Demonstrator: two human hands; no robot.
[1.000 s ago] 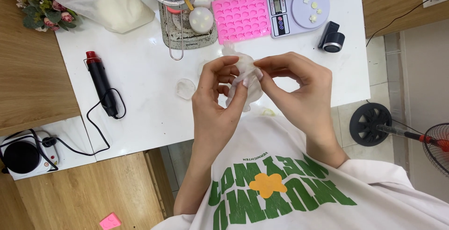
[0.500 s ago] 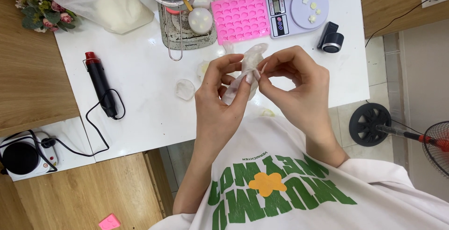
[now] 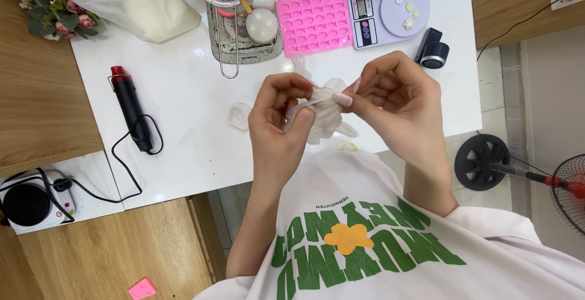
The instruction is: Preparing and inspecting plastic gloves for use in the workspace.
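Translucent glove (image 3: 326, 114) hangs between both hands above the near edge of the white table (image 3: 183, 147). Left hand (image 3: 280, 123) pinches its left side with curled fingers; right hand (image 3: 396, 96) pinches its upper edge between fingertips.

We see everything from one camera on the person's head. It looks almost straight down, past the white shirt with green letters (image 3: 365, 245), onto the shiny white surface (image 3: 183, 123). The two hands sit close, in the middle of the view. The far edge of the surface is at the top, and the wooden floor (image 3: 109, 245) is at the bottom left.
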